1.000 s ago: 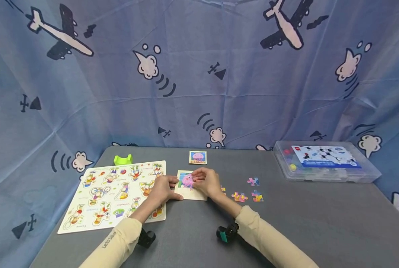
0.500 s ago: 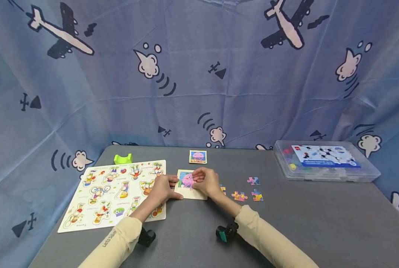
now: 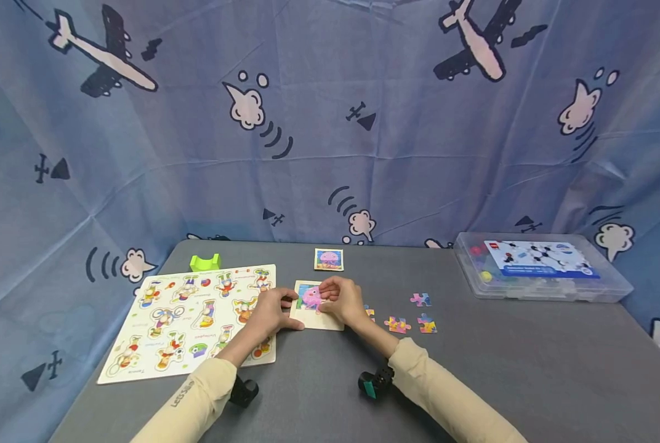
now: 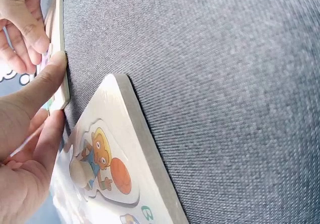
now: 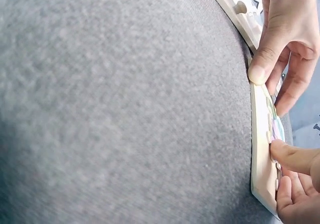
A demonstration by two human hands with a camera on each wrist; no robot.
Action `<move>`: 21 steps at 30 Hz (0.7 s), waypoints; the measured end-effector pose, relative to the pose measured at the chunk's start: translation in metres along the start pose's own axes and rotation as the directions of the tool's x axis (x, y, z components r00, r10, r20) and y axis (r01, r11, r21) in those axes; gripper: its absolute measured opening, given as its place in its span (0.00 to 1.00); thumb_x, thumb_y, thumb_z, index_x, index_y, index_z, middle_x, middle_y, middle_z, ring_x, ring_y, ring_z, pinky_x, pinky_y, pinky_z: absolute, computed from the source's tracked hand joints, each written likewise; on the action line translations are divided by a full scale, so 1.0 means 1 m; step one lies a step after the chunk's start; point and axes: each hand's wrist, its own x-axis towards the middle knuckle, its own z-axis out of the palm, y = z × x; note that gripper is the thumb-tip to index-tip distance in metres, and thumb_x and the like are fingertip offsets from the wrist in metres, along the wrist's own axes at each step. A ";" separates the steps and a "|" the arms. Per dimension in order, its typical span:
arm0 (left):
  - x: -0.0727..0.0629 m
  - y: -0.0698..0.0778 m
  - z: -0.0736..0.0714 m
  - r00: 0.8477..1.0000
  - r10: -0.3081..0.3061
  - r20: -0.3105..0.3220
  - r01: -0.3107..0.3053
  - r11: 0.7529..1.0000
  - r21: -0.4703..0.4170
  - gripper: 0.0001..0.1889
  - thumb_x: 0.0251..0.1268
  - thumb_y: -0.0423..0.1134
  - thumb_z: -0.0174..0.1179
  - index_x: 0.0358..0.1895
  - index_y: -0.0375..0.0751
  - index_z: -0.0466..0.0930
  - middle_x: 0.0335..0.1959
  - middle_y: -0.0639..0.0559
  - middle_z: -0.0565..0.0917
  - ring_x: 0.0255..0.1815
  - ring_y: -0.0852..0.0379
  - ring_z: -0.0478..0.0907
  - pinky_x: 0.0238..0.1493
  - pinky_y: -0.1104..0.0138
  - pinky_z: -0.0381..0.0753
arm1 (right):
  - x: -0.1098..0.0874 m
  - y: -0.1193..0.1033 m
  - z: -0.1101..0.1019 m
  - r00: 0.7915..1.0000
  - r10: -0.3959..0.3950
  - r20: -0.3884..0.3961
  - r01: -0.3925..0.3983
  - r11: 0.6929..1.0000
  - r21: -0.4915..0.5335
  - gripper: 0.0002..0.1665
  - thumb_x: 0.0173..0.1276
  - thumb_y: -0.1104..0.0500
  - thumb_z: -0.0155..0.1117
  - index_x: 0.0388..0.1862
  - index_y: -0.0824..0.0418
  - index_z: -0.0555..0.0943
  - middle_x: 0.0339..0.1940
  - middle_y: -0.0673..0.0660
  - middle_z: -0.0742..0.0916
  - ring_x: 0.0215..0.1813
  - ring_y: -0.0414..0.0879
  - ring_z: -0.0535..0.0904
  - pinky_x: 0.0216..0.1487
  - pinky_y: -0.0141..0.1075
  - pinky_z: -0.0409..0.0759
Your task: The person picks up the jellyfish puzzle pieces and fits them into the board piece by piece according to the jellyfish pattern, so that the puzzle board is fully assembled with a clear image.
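The little puzzle tray (image 3: 308, 320) lies on the grey table (image 3: 474, 369), just beside the big picture board (image 3: 146, 357), with a pink picture (image 3: 310, 298) partly filled in on it. It looks like thin wood, so I'd expect it to be light, stiff and quick to slide if nudged; the left edge and near corner seem the best hold. That is where the left hand (image 3: 269, 311) has it, thumb on the near corner, fingers bent against the side. The right hand (image 3: 345, 301) bends over the picture's right part, thumb and fingertips close together on the pieces; whether they pinch one I can't tell. The loose pieces (image 3: 398, 325), off to the right, look like light card or thin wood, best taken by their edges, since I'd guess the knobs could bend. Past the tray sits a small picture card (image 3: 329, 260), a green block (image 3: 205, 264) stands behind the board, and a clear plastic box (image 3: 540, 289) rests far right.
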 end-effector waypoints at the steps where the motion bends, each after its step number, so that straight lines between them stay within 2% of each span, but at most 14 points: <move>1: 0.000 0.000 0.000 1.000 0.012 0.004 -0.012 1.000 0.017 0.29 0.33 0.31 0.80 0.46 0.29 0.83 0.44 0.40 0.83 0.43 0.48 0.82 0.45 0.60 0.82 | 0.000 0.000 0.000 1.000 -0.001 0.002 0.001 1.000 0.004 0.20 0.39 0.82 0.74 0.35 0.75 0.81 0.30 0.65 0.86 0.35 0.54 0.85 0.38 0.35 0.84; 5: 0.001 0.000 0.000 0.997 0.077 0.019 -0.078 0.990 0.118 0.29 0.34 0.35 0.80 0.47 0.30 0.84 0.46 0.40 0.82 0.43 0.48 0.80 0.45 0.59 0.80 | 0.000 0.000 -0.001 1.000 -0.005 0.009 0.005 1.000 0.014 0.20 0.39 0.82 0.74 0.35 0.75 0.81 0.31 0.66 0.87 0.36 0.55 0.85 0.39 0.36 0.84; 8: 0.002 0.001 0.000 0.995 0.094 0.031 -0.098 0.980 0.171 0.30 0.35 0.36 0.80 0.48 0.31 0.84 0.46 0.40 0.82 0.44 0.48 0.79 0.46 0.58 0.79 | -0.001 0.000 -0.001 1.000 -0.007 0.016 0.007 1.000 0.016 0.20 0.40 0.82 0.73 0.35 0.75 0.81 0.32 0.67 0.87 0.36 0.56 0.85 0.40 0.36 0.84; 12: 0.003 0.002 0.000 0.997 0.072 0.039 -0.078 0.979 0.190 0.30 0.34 0.36 0.81 0.48 0.31 0.84 0.44 0.41 0.82 0.43 0.48 0.78 0.45 0.58 0.78 | -0.003 -0.001 -0.002 0.999 -0.028 0.030 0.027 0.999 0.016 0.19 0.41 0.82 0.72 0.35 0.76 0.80 0.31 0.67 0.86 0.35 0.56 0.85 0.38 0.37 0.84; 17: 0.004 0.004 0.000 0.999 0.015 0.046 -0.022 0.989 0.149 0.32 0.33 0.35 0.81 0.50 0.31 0.83 0.41 0.42 0.80 0.40 0.50 0.78 0.42 0.61 0.80 | -0.003 0.000 -0.002 1.000 -0.019 -0.001 0.019 1.000 0.021 0.19 0.41 0.82 0.72 0.35 0.75 0.81 0.30 0.66 0.86 0.34 0.55 0.85 0.37 0.36 0.84; 21: 0.005 0.006 0.000 0.998 0.010 0.058 -0.019 0.986 0.167 0.33 0.33 0.35 0.81 0.51 0.32 0.83 0.39 0.44 0.79 0.38 0.52 0.78 0.40 0.63 0.79 | -0.004 0.000 -0.002 1.000 -0.022 -0.015 0.022 1.000 0.005 0.19 0.41 0.82 0.73 0.35 0.75 0.81 0.31 0.66 0.86 0.35 0.55 0.85 0.38 0.35 0.84</move>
